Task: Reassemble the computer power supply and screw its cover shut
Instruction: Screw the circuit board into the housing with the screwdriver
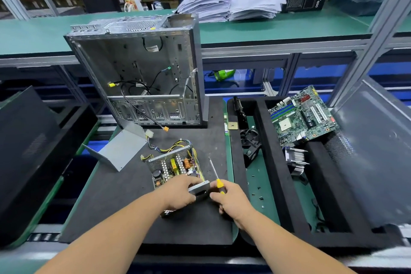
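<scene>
The open power supply [175, 165] lies on the black mat, its circuit board, coils and yellow-black wire bundle exposed. My left hand [180, 193] grips its near metal end. My right hand [231, 201] sits just right of that end and holds a yellow-handled screwdriver [219, 182] whose shaft points away, up past the unit's right side. The grey bent metal cover [120, 151] rests apart, to the upper left of the unit, with a white connector beside it.
An empty computer case [142, 69] stands behind the mat. A black tray [262, 147] on the right holds a fan [250, 138], a motherboard [302, 115], a heatsink [295, 158] and small black screws [259, 188]. Dark side panels lean at far left and far right.
</scene>
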